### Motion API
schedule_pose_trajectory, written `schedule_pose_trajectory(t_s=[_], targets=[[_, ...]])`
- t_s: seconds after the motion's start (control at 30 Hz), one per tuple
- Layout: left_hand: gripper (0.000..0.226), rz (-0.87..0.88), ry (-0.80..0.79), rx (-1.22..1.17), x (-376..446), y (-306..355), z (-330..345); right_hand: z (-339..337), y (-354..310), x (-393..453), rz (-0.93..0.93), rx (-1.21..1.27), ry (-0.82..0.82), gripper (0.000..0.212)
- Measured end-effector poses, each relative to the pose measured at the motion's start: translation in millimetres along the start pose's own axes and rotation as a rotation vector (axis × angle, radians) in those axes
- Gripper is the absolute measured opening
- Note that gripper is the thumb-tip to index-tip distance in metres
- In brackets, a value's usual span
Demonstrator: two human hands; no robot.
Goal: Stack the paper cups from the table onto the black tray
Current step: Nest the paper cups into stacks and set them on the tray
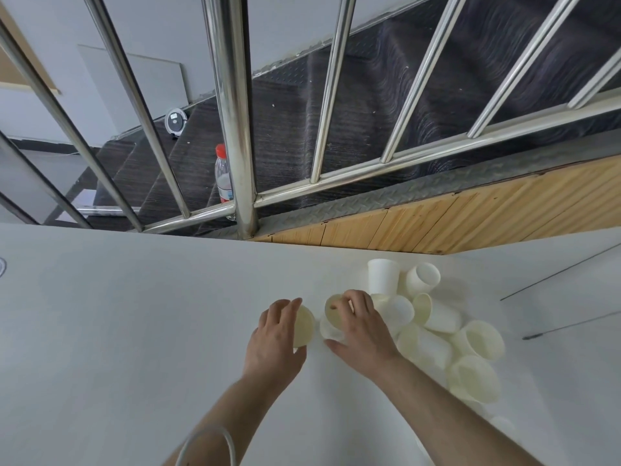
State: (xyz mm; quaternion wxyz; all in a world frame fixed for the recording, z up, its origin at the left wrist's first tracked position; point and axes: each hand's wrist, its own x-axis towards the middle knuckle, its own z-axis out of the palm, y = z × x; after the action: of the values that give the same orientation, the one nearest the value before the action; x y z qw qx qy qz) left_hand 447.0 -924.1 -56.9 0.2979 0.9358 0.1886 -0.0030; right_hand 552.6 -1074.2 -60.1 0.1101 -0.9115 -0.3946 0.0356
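Several white paper cups lie in a loose pile on the white table, right of centre; one stands mouth-down at the back, the others lie tipped on their sides. My left hand grips one cup on its side, mouth facing right. My right hand holds another cup by its rim, mouth facing left, just right of the first. A further cup lies under it. No black tray is in view.
The table's far edge meets a steel railing with a dark staircase beyond. A plastic bottle with a red cap stands behind the railing. A wooden panel runs along the back right. A white cable loops near my left forearm.
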Motion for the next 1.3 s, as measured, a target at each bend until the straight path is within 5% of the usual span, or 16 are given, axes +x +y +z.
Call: schedule_pose_trajectory(t_s=[0.3, 0.87, 1.3], targets=[[0.079, 0.008, -0.016, 0.017, -3.8, 2.2, -2.9, -15.1, -15.1, 0.5, 0.116, 0.069, -0.186, 0.068], [0.077, 0.111, 0.046, -0.006, -55.7, 18.9, -37.1, -57.5, -58.5, -53.7, 0.174, 0.084, -0.039, 0.067], [0.073, 0.214, 0.112, 0.008, -205.1, -4.3, -80.4, -74.1, -159.2, -173.1, 0.242, 0.099, 0.039, 0.066]])
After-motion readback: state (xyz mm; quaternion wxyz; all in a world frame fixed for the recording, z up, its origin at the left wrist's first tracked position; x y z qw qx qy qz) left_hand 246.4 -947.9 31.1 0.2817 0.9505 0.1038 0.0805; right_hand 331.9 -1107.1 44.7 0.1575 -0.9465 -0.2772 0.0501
